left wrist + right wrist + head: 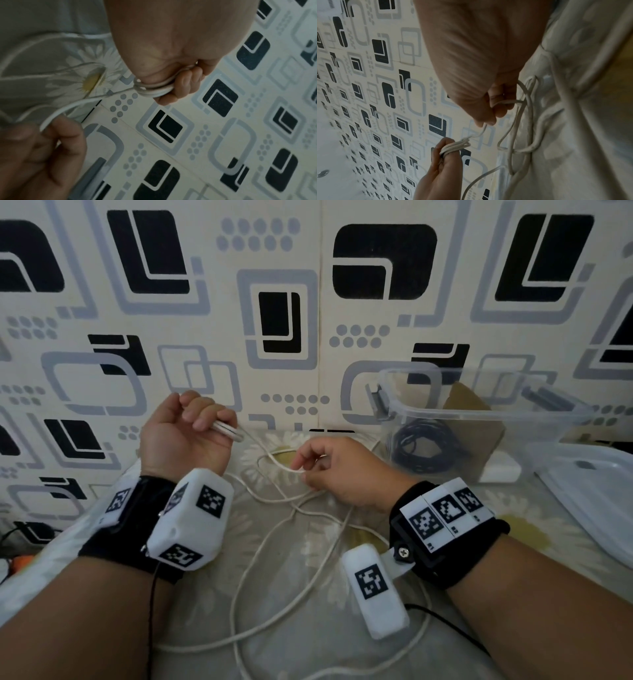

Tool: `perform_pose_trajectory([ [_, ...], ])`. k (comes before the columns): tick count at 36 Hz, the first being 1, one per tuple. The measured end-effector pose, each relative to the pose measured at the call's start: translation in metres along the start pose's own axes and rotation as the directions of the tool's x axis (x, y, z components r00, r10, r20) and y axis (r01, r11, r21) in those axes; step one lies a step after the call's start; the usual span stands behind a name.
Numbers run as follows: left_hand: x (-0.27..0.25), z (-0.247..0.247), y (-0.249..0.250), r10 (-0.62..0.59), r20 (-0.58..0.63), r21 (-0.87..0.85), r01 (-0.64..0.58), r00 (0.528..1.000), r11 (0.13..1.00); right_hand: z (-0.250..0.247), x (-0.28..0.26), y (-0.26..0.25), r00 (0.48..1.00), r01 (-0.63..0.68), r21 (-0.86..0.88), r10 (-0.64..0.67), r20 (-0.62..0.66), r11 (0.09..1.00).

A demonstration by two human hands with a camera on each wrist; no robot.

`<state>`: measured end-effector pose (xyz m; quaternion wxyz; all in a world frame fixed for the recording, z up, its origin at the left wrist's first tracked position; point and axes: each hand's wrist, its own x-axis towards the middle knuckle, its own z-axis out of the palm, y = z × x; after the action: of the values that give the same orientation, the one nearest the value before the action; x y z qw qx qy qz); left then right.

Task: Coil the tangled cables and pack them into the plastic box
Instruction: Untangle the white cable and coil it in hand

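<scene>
A long white cable (pixel 274 546) lies in loose tangled loops on the flower-print bedsheet. My left hand (pixel 191 426) is raised and grips a small coil of that cable (pixel 227 430) in its curled fingers; the same coil (pixel 154 88) shows in the left wrist view. My right hand (pixel 329 467) pinches the free strand (pixel 291 469) a short way from the coil, and the strand (pixel 483 129) runs from its fingertips to the coil (pixel 455 147). A clear plastic box (pixel 479 412) stands at the back right with a coiled black cable (pixel 424 446) inside.
The box's clear lid (pixel 596 494) lies on the bed at the right. A brown cardboard piece (pixel 479 436) shows behind the box. A patterned wall (pixel 281 302) rises right behind the bed. Thin black wires (pixel 445 625) run from the wrist cameras.
</scene>
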<state>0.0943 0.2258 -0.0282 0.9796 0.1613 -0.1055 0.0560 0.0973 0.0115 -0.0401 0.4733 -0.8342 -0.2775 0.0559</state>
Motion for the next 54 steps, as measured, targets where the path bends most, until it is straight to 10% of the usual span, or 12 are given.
perform_pose_trajectory([
  [11,-0.002,0.009,-0.023,0.027,-0.056,0.457,0.002,0.998,0.889,-0.001,-0.009,-0.019,0.995,0.076,0.084,-0.082,0.062,0.994],
  [19,0.001,0.0,-0.005,-0.066,-0.046,0.02,0.067,0.997,0.998,0.0,-0.007,-0.017,0.999,0.021,-0.019,-0.02,0.046,1.0],
  [29,0.0,-0.002,0.004,-0.232,0.104,-0.385,0.254,0.967,0.887,0.0,-0.007,-0.014,0.996,0.026,-0.218,-0.007,0.086,0.976],
  [35,-0.004,0.002,0.002,-0.302,0.058,-0.153,0.308,0.951,0.939,0.0,-0.008,-0.015,0.989,0.033,-0.236,0.003,0.15,0.971],
  [40,-0.007,0.011,0.009,-0.346,0.078,0.007,0.346,0.935,0.938,-0.006,-0.003,-0.011,0.995,0.006,-0.223,-0.028,-0.099,0.975],
  [54,-0.005,0.005,0.01,-0.402,0.187,0.011,0.407,0.896,0.913,-0.006,-0.008,-0.017,0.981,0.001,-0.182,0.034,0.191,0.983],
])
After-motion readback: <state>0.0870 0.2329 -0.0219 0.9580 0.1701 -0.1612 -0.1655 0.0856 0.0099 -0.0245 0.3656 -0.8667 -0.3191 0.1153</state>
